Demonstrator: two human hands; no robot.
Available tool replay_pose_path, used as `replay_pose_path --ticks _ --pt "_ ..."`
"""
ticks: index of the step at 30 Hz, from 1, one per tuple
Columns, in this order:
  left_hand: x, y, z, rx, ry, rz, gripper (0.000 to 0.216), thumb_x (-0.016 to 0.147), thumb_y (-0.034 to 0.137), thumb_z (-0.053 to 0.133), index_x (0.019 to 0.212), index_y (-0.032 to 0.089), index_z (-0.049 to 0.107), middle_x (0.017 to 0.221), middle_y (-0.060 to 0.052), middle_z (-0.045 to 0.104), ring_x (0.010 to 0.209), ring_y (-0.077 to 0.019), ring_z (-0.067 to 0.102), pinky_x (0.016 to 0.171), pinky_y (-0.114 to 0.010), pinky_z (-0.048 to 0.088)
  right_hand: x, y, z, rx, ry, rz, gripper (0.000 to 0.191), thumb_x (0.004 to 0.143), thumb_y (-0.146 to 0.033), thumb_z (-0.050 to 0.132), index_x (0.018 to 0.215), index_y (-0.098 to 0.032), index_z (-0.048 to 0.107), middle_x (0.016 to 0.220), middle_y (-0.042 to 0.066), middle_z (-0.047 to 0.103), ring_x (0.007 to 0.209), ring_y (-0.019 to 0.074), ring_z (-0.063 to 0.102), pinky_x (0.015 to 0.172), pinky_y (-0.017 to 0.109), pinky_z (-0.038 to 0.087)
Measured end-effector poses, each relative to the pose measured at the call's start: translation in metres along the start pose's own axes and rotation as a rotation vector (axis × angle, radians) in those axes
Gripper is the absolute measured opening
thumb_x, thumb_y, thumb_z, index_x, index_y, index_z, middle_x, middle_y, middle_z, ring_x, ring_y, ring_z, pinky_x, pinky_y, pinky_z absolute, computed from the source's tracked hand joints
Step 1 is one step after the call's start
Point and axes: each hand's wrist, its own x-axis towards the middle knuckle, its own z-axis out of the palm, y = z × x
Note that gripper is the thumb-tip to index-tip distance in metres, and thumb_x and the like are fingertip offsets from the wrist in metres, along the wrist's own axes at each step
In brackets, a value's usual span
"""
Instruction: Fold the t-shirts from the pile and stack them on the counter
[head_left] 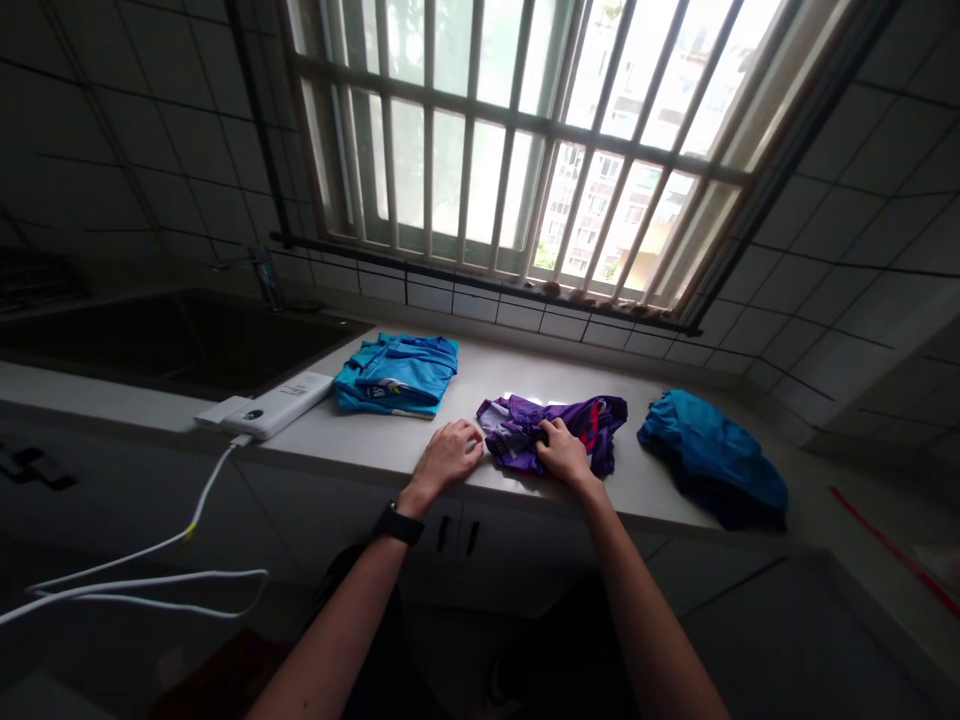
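A crumpled purple garment [585, 420] lies on the white counter [375, 440] below the window. My right hand [562, 455] rests on its near middle, fingers closed on a fold of the cloth. My left hand [448, 455] lies on the counter just left of the purple garment, fingertips touching its left edge; a dark watch [397, 523] sits on that wrist. A folded light-blue garment [397, 375] lies further left. A bunched blue garment [712, 455] sits at the right end of the counter.
A white power bank [277, 405] lies at the counter's left, with a white cable [150, 570] trailing down off the edge. A dark sink [172, 340] with a tap is at far left. A barred window [510, 150] is behind the counter.
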Motion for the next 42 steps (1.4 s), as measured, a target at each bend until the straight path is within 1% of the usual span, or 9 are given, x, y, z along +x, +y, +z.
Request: replay_pose_path --ticks 4,9,12,17,22,35,42 --pt "-0.0002 0.0002 -0.0008 0.026 -0.017 -0.003 0.021 0.094 0.030 0.052 0.093 0.021 0.071 0.108 -0.010 0.072 0.103 -0.0264 0.065 0.100 -0.042 0.049 -0.0002 -0.0006 -0.0010 0.010 -0.004 0.004 0.043 0.096 -0.032 0.051 0.137 -0.028 0.064 0.138 0.009 0.061 0.103 0.0276 0.072 0.082 0.034 0.054" --pt "-0.0004 0.0005 -0.0022 0.014 -0.018 -0.010 0.020 0.093 0.030 0.052 0.092 0.021 0.071 0.109 -0.010 0.072 0.103 -0.0268 0.065 0.100 -0.043 0.050 -0.0006 -0.0013 -0.0023 0.021 -0.012 -0.005 0.042 0.096 -0.032 0.049 0.135 -0.027 0.064 0.137 0.009 0.062 0.104 0.0289 0.072 0.082 0.036 0.054" --pt "-0.0004 0.0005 -0.0023 0.012 -0.022 -0.010 0.020 0.093 0.030 0.052 0.092 0.021 0.070 0.110 -0.010 0.072 0.104 -0.0270 0.065 0.100 -0.043 0.049 -0.0006 -0.0014 -0.0017 0.021 -0.009 -0.006 0.041 0.096 -0.031 0.049 0.134 -0.027 0.064 0.137 0.009 0.062 0.104 0.0282 0.072 0.083 0.036 0.054" --pt "-0.0003 0.0009 -0.0025 0.011 -0.037 -0.015 0.021 0.094 0.029 0.051 0.095 0.019 0.069 0.111 -0.011 0.071 0.106 -0.0281 0.064 0.102 -0.044 0.048 -0.0005 -0.0020 -0.0019 0.020 -0.024 0.001 0.044 0.096 -0.032 0.047 0.138 -0.026 0.061 0.139 0.009 0.060 0.104 0.0278 0.071 0.083 0.035 0.053" --pt "0.0005 -0.0009 -0.0005 0.015 -0.021 -0.013 0.019 0.092 0.028 0.053 0.094 0.020 0.069 0.110 -0.011 0.071 0.105 -0.0276 0.065 0.101 -0.043 0.049 -0.0011 -0.0032 -0.0039 0.006 -0.053 0.018 0.046 0.097 -0.033 0.046 0.139 -0.025 0.060 0.142 0.008 0.058 0.109 0.0285 0.070 0.086 0.035 0.052" --pt "-0.0001 -0.0011 -0.0005 0.006 -0.022 -0.019 0.019 0.093 0.028 0.053 0.094 0.019 0.069 0.111 -0.011 0.071 0.106 -0.0280 0.065 0.101 -0.043 0.048 -0.0004 -0.0028 -0.0041 0.014 -0.066 0.016 0.047 0.097 -0.035 0.045 0.142 -0.025 0.058 0.144 0.009 0.057 0.110 0.0286 0.070 0.086 0.035 0.052" --pt "0.0008 -0.0021 0.0002 -0.001 -0.005 -0.015 0.017 0.092 0.027 0.055 0.093 0.020 0.070 0.109 -0.010 0.072 0.104 -0.0272 0.066 0.099 -0.042 0.050 -0.0017 -0.0039 -0.0051 0.019 -0.068 0.022 0.046 0.098 -0.033 0.047 0.141 -0.026 0.059 0.145 0.009 0.057 0.111 0.0279 0.069 0.087 0.034 0.052"
